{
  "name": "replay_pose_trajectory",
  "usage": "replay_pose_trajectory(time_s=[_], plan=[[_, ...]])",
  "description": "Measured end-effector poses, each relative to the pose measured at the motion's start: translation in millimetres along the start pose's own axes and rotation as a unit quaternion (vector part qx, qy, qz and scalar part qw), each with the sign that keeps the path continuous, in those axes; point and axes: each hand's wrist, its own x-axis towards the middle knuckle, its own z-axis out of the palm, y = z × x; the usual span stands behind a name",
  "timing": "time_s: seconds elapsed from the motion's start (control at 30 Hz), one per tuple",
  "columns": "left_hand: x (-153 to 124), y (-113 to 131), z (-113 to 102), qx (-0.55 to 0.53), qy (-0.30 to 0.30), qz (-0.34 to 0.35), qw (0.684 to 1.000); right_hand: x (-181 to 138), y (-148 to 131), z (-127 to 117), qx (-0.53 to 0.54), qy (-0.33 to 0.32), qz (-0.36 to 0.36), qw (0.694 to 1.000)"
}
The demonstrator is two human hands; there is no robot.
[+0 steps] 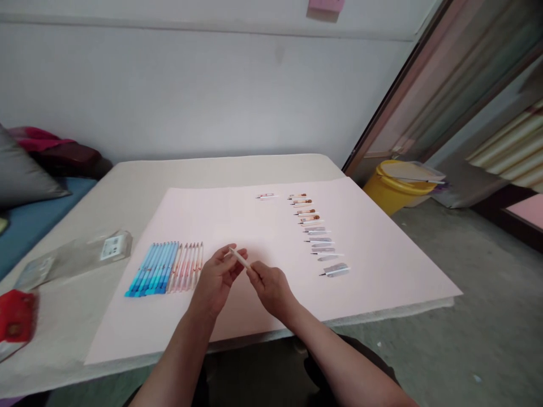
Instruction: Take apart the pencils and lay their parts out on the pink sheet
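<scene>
Both hands meet over the pink sheet (382, 271) near its front edge. A thin pale pen barrel (240, 258) runs between them. My left hand (218, 277) pinches its far end, and my right hand (269, 284) grips its near end. Left of my hands lies a tight row of several blue pens (153, 268) and several pale pink pens (188, 266). To the right, a column of several small pen parts (316, 232) runs away from me, brown-tipped ones at the far end and grey ones nearer. One more small part (266, 196) lies apart at the far middle.
The sheet covers a beige table (127, 186). An empty clear wrapper with a white label (76, 257) lies left of the sheet, a red packet (14, 319) at the left edge. A yellow bucket (388, 189) stands on the floor at the right. Cushions lie on a blue seat, far left.
</scene>
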Motion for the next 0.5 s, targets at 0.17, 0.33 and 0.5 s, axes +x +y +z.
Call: replay_pose_trajectory(time_s=[0.17,0.33,0.5], plan=[[1.8,0.2,-2.8,0.093,0.051,0.034,0.994,0.4,0.6,-5.0,-0.007,-0.009,-0.005,1.000],[2.0,3.4,-2.7,0.067,0.035,0.036,0.997,-0.4,0.8,-5.3,-0.011,-0.015,-0.006,1.000],[2.7,5.6,-2.2,0.111,0.056,0.054,0.991,0.1,-0.5,-6.3,-0.006,-0.031,-0.015,0.999]])
